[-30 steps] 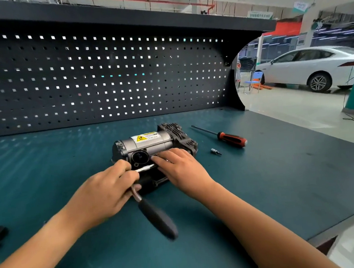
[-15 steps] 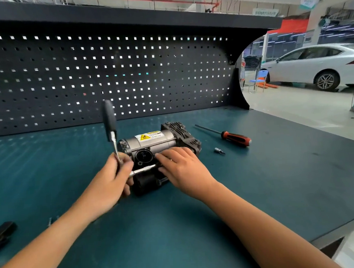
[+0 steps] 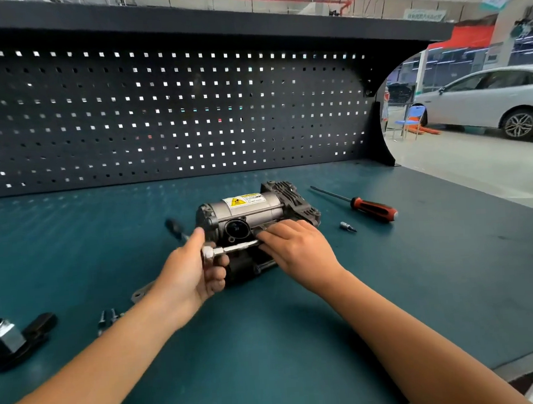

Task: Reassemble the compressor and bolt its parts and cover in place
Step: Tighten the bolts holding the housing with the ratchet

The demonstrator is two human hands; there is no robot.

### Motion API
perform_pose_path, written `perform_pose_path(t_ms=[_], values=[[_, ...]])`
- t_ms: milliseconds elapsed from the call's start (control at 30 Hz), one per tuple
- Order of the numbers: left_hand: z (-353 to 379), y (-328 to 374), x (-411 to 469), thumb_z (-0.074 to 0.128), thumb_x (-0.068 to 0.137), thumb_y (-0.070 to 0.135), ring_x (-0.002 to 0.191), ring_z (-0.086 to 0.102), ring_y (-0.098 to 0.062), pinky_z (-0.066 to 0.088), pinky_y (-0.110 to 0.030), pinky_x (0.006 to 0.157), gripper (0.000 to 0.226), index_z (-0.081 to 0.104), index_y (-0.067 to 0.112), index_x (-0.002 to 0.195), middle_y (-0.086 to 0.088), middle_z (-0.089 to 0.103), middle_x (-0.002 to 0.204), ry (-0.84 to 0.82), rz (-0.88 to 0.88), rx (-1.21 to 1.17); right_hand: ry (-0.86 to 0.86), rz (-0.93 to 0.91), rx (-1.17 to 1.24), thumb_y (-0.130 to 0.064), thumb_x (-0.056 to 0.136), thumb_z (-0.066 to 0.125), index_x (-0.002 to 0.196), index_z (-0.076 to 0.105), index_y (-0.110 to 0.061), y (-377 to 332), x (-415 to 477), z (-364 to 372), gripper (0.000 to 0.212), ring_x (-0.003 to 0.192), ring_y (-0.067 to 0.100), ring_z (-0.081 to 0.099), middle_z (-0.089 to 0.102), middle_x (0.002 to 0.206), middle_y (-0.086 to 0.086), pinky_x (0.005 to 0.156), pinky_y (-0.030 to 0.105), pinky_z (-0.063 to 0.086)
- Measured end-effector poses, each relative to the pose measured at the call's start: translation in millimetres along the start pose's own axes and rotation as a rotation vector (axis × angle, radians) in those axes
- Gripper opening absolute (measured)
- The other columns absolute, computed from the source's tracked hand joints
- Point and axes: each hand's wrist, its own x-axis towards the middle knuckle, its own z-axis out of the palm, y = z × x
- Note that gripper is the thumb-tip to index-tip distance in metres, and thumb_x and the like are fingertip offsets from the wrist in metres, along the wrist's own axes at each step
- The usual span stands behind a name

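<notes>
Because the compressor (image 3: 253, 213) lies on its side near the middle of the counter (image 3: 422, 285) with nothing clamping it, the right hand (image 3: 296, 247) is laid over its near flank, fingers nearly straight. It presses down, probably to stop the body rolling and to guide the far end of the extension bar (image 3: 240, 247) onto a fastener hidden beneath the fingertips. The left hand (image 3: 191, 270) is curled round the head of the ratchet (image 3: 209, 252), gripping close to the drive, not out on the handle, which is blurred and angles up to the left. That short grip suits quick, light turns, so the bolt is likely being run in and not given its final torque. A red-handled screwdriver (image 3: 373, 208) and a small bit (image 3: 345, 227) lie to the right, near but out of the way. 2 loose bolts (image 3: 107, 318) and a grey bracket (image 3: 140, 294) lie by the left forearm, which suggests more parts remain to be fitted.
</notes>
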Motion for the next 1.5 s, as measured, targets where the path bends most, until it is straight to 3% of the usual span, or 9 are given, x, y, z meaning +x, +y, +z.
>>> perform_pose_path(t_ms=[133,400,467,667,733,1033,1200,1400,1500], values=[[-1,-2,-5,0.038,0.1,0.027,0.03,0.04,-0.006,0.035,-0.015,0.033,0.023,0.04,0.015,0.08,-0.003,0.051,0.051,-0.002,0.094,0.179,-0.001,0.003,-0.028,-0.015,0.068,0.083,0.085,0.074,-0.007,0,-2,-1,0.021,0.073,0.021,0.069,0.072,0.085,0.005,0.061,0.027,0.053],[-29,4,-4,0.04,0.086,0.023,0.049,0.049,-0.02,0.034,-0.028,0.061,0.006,0.039,0.018,0.089,-0.001,0.056,0.071,-0.262,1.571,1.606,0.064,-0.023,-0.004,-0.012,0.066,0.083,0.085,0.075,-0.006,3,-2,1,0.021,0.069,0.021,0.07,0.073,0.083,0.005,0.054,0.026,0.054],[-27,-2,-5,0.041,0.087,0.023,0.047,0.049,-0.021,0.033,-0.027,0.059,0.003,0.038,0.021,0.087,-0.002,0.057,0.067,-0.252,1.438,1.484,0.094,-0.018,0.002,-0.016,0.075,0.072,0.078,0.075,-0.008,2,-2,0,0.009,0.066,0.019,0.069,0.072,0.077,0.003,0.049,0.024,0.051],[-2,1,-4,0.035,0.101,0.033,0.027,0.042,-0.012,0.035,-0.016,0.035,0.03,0.038,0.017,0.076,0.002,0.051,0.042,-0.041,0.051,0.229,0.068,-0.005,-0.071,-0.019,0.073,0.074,0.074,0.074,-0.013,-1,0,1,0.007,0.064,0.016,0.067,0.07,0.071,-0.003,0.051,0.02,0.046],[-5,6,-4,0.038,0.101,0.033,0.027,0.038,-0.009,0.036,-0.016,0.033,0.032,0.04,0.017,0.074,0.0,0.05,0.043,-0.071,-0.131,0.058,0.053,-0.011,-0.101,-0.021,0.072,0.077,0.074,0.074,-0.015,-2,0,0,0.007,0.065,0.016,0.067,0.07,0.073,-0.004,0.055,0.02,0.046],[-28,6,-12,0.034,0.094,0.045,0.07,0.055,-0.019,0.043,-0.035,0.067,0.018,0.035,0.031,0.082,0.011,0.053,0.075,-0.214,0.907,1.342,-0.011,0.029,-0.048,-0.013,0.069,0.081,0.087,0.075,-0.008,6,-5,-4,0.02,0.071,0.02,0.07,0.073,0.086,0.003,0.064,0.025,0.053],[-33,12,-8,0.037,0.083,0.022,0.071,0.042,-0.017,0.037,-0.027,0.07,0.012,0.042,0.02,0.094,-0.005,0.062,0.081,-0.338,1.396,1.541,-0.028,0.035,-0.047,-0.017,0.066,0.085,0.094,0.075,-0.007,5,-5,-1,0.032,0.071,0.021,0.069,0.073,0.087,0.004,0.063,0.026,0.054],[-14,-9,-11,0.042,0.098,0.021,0.051,0.059,-0.013,0.042,-0.021,0.053,0.015,0.038,0.023,0.083,0.001,0.058,0.063,-0.121,0.691,0.912,-0.006,0.083,0.043,-0.017,0.068,0.082,0.101,0.072,-0.005,3,-7,-1,0.037,0.085,0.026,0.069,0.071,0.098,0.011,0.076,0.035,0.055],[-5,-7,-2,0.039,0.1,0.021,0.036,0.054,-0.012,0.043,-0.018,0.037,0.016,0.041,0.016,0.085,-0.008,0.056,0.061,-0.054,0.185,0.334,-0.082,0.568,0.328,-0.03,0.072,0.08,0.137,0.045,-0.007,9,-8,-5,0.077,0.131,0.024,0.041,0.042,0.142,0.012,0.107,0.032,0.031]])
